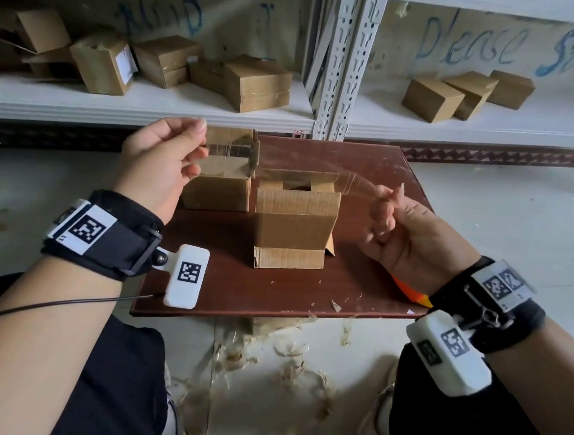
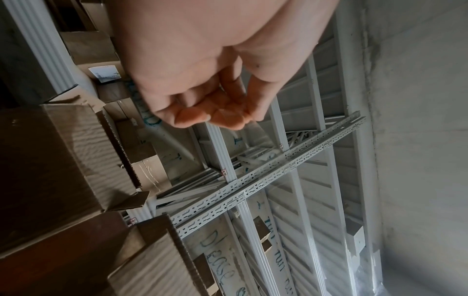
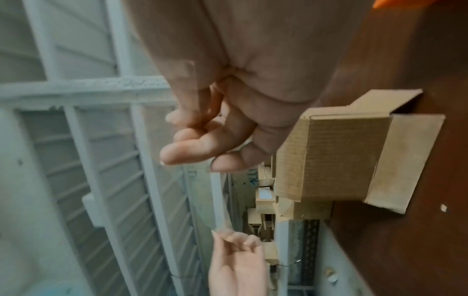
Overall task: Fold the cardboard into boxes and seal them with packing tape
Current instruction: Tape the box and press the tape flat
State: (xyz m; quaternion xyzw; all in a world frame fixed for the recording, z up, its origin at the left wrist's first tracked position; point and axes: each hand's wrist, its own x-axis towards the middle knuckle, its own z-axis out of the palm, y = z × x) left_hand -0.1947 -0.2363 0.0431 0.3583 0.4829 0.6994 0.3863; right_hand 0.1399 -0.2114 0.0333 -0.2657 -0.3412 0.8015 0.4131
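A strip of clear packing tape [image 1: 282, 170] stretches in the air between my two hands. My left hand [image 1: 166, 159] pinches its left end, and my right hand [image 1: 391, 208] pinches its right end; the right wrist view shows that pinch [image 3: 200, 160]. Below the strip, a cardboard box [image 1: 293, 224] stands on the brown board [image 1: 358, 291] with its top flaps partly open. A second cardboard box [image 1: 218, 181] sits behind it to the left, with a flap up. In the left wrist view the fingertips [image 2: 222, 116] are pressed together.
White metal shelves [image 1: 491, 130] behind the board hold several folded cardboard boxes [image 1: 255, 84]. An orange-handled tool [image 1: 410, 290] lies at the board's right edge under my right wrist. Tape scraps [image 1: 284, 364] litter the floor in front.
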